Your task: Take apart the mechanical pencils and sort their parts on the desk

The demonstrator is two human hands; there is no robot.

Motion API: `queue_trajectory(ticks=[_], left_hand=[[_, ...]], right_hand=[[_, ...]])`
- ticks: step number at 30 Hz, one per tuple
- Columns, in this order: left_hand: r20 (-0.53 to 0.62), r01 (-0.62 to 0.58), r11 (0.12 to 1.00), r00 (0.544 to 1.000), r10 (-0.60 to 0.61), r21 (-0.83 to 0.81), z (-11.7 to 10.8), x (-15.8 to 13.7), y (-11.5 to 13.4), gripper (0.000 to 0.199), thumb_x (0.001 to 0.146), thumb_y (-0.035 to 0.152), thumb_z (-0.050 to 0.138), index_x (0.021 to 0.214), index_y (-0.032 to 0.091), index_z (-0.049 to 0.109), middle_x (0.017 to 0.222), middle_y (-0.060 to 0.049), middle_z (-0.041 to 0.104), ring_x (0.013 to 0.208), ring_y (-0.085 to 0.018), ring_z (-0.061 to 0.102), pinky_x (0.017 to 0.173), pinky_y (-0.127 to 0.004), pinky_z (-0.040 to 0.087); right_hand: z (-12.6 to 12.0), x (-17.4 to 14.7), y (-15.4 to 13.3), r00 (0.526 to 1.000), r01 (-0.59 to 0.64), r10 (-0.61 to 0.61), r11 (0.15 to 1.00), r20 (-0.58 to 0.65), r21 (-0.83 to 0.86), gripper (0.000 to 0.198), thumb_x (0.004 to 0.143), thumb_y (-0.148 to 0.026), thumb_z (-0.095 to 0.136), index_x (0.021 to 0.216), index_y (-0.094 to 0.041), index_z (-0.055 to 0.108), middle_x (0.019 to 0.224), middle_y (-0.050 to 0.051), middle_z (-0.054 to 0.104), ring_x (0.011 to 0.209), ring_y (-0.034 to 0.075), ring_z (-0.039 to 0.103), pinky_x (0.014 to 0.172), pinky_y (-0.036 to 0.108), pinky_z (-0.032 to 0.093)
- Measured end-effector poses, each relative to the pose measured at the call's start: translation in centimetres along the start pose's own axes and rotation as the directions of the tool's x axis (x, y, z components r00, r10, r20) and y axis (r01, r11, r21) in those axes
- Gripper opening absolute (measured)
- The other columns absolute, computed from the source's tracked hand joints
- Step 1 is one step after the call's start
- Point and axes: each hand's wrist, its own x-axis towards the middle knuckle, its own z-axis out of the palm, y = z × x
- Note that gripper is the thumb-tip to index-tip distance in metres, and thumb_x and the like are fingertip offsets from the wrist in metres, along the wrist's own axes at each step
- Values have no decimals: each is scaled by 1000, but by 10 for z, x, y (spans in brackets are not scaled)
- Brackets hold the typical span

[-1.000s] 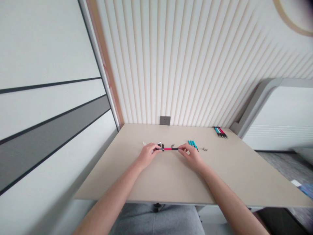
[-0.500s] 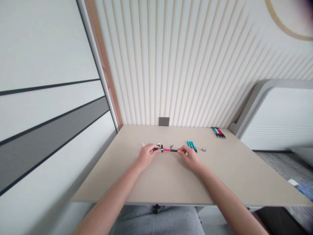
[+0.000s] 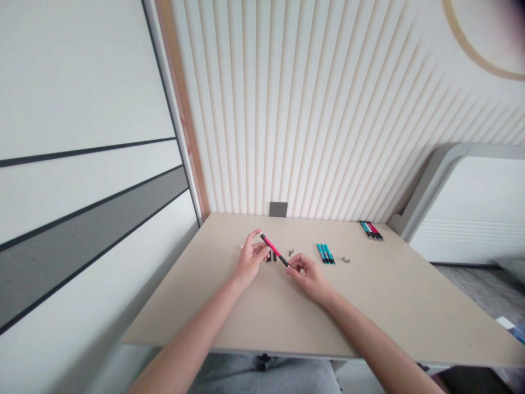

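Observation:
A red pen [image 3: 273, 248] with black ends slants between my two hands above the table. My left hand [image 3: 247, 261] is closed on its upper part, one finger at the top end and the thumb along the barrel. My right hand [image 3: 309, 279] pinches the lower black end near the tip. Behind the pen lie small black pieces [image 3: 274, 256], partly hidden by my left hand. A few small metal pieces [image 3: 291, 252] rest just beyond the pen. To the right of them, several teal pen barrels [image 3: 325, 254] lie side by side.
More small metal pieces [image 3: 346, 260] lie right of the teal barrels. Several red, white and teal pens [image 3: 372, 230] sit in a row at the table's back right. A dark wall socket [image 3: 278, 209] is behind the beige table [image 3: 287, 323]. A white cabinet [image 3: 102, 262] stands left.
The pen has gone from level to slanted, its left end raised. My right hand has moved left and lower, uncovering the teal barrels. The view has shifted slightly.

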Motion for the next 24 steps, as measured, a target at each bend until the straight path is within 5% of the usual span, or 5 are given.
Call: queue_trajectory(ticks=[8,12,24], left_hand=[[137,47,998,989,-52,35,10,-9,6,79,83,33,66,147,24,20,89,-3,67,87,-17,63,80,-31,47],[181,59,996,981,-70,69,9,-11,8,78,83,32,66,148,25,22,81,1,61,78,-14,60,76,-28,46],[334,112,990,933,-136,90,8,-17,5,67,82,27,67,140,25,34,82,3,55,74,-11,56,74,-27,45]], right_hand=[[7,-6,-8,987,-40,44,999,157,-25,44,86,-41,61,124,-23,48,74,-2,62,57,10,49,57,24,40],[6,-8,-11,973,36,-28,999,231,-30,48,87,-44,60,128,-24,46,80,0,64,65,12,55,63,25,44],[-4,-6,-10,988,48,-29,992,151,-121,44,95,-45,43,131,-21,43,82,2,64,71,14,56,69,28,46]])
